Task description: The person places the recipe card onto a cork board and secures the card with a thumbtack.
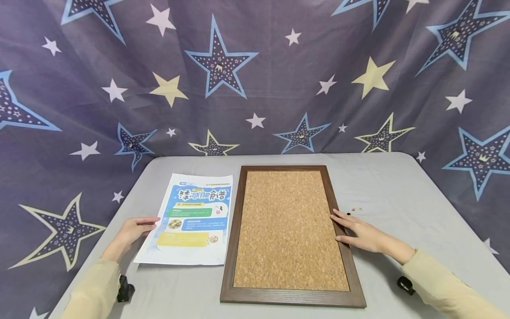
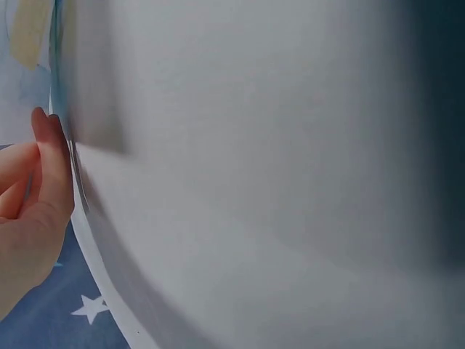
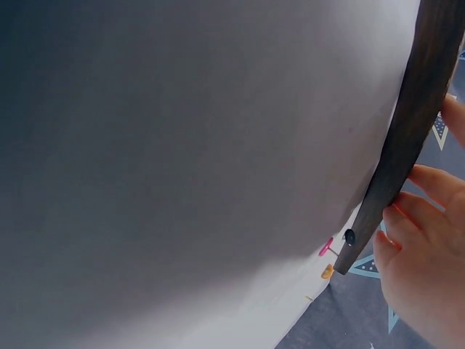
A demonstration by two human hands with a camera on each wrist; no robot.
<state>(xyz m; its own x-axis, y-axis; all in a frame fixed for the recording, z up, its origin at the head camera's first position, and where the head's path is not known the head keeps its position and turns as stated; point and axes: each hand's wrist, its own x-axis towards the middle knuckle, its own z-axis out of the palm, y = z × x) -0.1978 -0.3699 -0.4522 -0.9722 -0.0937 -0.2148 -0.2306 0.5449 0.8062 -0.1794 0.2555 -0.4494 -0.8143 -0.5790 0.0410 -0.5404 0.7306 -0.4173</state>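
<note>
A framed cork board [image 1: 291,230] with a dark brown wooden frame lies on the table, cork side up. My right hand [image 1: 364,232] rests on the right side of its frame, fingers spread and fairly straight. In the right wrist view the fingertips meet the outer edge of the frame [image 3: 399,138]. To the left of the board lies a printed paper poster [image 1: 189,221] with a blue, green and yellow design. My left hand [image 1: 133,232] is at the poster's left edge, its extended fingertips touching that edge. The left wrist view shows these fingers [image 2: 54,163] beside the sheet.
Several small push pins lie just right of the board, among them a black one [image 3: 349,237], a pink one [image 3: 325,247] and a yellow one [image 3: 327,272]. A grey cloth covers the table [image 1: 418,199]. Behind it hangs a star-patterned curtain [image 1: 271,102].
</note>
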